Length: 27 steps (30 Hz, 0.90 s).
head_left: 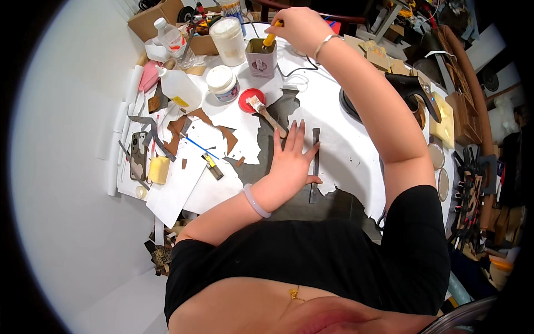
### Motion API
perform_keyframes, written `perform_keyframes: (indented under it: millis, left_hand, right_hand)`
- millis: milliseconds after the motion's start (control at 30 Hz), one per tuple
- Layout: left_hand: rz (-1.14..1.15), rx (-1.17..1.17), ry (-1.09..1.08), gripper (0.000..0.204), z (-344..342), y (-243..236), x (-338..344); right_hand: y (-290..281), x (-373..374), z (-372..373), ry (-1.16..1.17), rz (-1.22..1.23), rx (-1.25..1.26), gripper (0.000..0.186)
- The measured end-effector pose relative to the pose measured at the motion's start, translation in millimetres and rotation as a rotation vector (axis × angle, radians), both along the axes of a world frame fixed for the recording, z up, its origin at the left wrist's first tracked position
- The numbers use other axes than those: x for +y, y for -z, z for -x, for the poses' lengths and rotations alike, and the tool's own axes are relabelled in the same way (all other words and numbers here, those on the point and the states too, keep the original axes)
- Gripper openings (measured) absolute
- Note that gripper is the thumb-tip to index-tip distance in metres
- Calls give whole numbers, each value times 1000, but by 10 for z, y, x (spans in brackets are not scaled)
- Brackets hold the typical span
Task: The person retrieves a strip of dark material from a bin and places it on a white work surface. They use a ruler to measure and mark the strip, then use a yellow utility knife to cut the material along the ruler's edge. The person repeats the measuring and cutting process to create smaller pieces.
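My right hand (pixel 301 29) reaches to the far side of the table, its fingers closed round a yellow-handled tool (pixel 270 39). The tool's lower end dips into the mouth of a square mauve tin (pixel 261 62), so its tip is hidden. Nearer me, my left hand (pixel 290 161) lies flat with fingers spread, holding nothing. Just right of its fingertips runs a narrow dark strip (pixel 316 158). A glue-caked brush with a wooden handle (pixel 272 121) rests with its bristles on a red lid (pixel 252 100), its handle end close to my left fingertips.
At the far left stand a white jar (pixel 222 83), a tall tub (pixel 228 42) and a white plastic bottle (pixel 179 89). Brown scraps (pixel 208 119), a box cutter (pixel 212 166), a phone (pixel 138 156) and a yellow block (pixel 158 170) lie at left. A black-handled appliance (pixel 409 89) sits beyond my right forearm.
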<state>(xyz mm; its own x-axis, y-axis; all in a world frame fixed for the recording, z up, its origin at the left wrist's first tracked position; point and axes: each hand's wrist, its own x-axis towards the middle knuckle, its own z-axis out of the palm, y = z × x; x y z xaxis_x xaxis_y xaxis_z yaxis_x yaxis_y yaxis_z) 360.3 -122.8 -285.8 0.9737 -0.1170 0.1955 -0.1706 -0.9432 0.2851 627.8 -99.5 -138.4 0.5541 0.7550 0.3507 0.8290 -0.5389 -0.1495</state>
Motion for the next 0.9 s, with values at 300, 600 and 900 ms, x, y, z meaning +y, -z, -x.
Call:
perform_keyframes:
  millis: [300,600,900]
  left_hand:
    - [-59,30,-20,87,-53,30,-34]
    - [-118,-18,-74,86,39,54,62]
    - [-114,-30,-54,91,2,141,107]
  right_hand:
    - [-1029,-1103,953,50,-536,253,21]
    - [35,-2738,1168,101,-271,135,20]
    - [664,-3019,1228,111,-72,264,23]
